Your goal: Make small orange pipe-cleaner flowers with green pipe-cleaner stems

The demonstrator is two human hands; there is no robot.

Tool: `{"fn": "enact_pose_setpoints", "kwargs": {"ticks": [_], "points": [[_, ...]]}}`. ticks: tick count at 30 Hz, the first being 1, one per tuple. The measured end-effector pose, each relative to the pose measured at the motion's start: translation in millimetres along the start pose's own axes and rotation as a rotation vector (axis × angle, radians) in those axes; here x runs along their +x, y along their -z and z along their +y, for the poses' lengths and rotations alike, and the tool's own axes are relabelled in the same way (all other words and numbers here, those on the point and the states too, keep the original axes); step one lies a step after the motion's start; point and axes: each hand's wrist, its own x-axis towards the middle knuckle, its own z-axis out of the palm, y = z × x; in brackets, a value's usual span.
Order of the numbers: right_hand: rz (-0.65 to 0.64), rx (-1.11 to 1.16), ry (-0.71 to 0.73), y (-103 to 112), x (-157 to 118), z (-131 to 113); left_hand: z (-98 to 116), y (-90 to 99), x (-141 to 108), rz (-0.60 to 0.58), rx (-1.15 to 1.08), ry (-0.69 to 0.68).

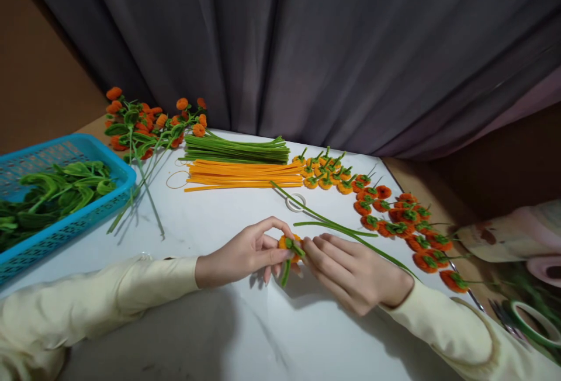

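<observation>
- The orange flower (pixel 283 242) sat between both hands, over the white table (pixel 205 328).
- The left hand (pixel 252 252) gripped its left edge between thumb and fingers.
- The right hand (pixel 353 270) pinched the green strip (pixel 286 273) at the flower's right side.

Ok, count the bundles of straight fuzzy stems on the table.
2: the green bundle lies beyond the left hand, toward the curtain; the orange bundle lies along its near side. No others show.
</observation>
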Motion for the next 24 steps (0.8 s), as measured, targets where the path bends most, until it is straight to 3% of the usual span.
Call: {"fn": "enact_pose_setpoints", "kwargs": {"ticks": [4, 11, 19, 24], "points": [[-0.021, -0.029, 0.012, 1, 2, 1, 5, -0.6, 0, -0.022, 0.014, 0.031], [-0.059, -0.054, 0.004, -2, 7, -2, 5, -3.4, 0, 0.09, 0.077, 0.027], [-0.008, 0.196, -0.461, 1, 12, -14, 12, -7.5, -7, 0.118, 0.123, 0.004], [-0.092, 0.299, -0.589, 10, 20, -16, 11, -9.1, -8, 0.123, 0.212, 0.014]]}}
